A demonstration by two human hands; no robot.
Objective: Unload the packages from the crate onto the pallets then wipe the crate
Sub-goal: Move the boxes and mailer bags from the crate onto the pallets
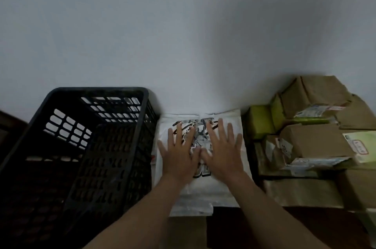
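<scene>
Grey wall (183,25); hands (180,157) (222,153) press white package (203,191) (lettering blurred).

The crate (109,157) is black plastic, hard and dull, with a grid of holes in its walls. The white package (205,191) is a thin plastic bag, smooth and a bit crinkly, with a black print on it. The brown packages (317,141) look like cardboard and brown paper, dull and creased. Some have paper labels (313,111) stuck on. The green package (259,120) looks smooth. The wall (183,35) is pale, smooth and matt.
</scene>
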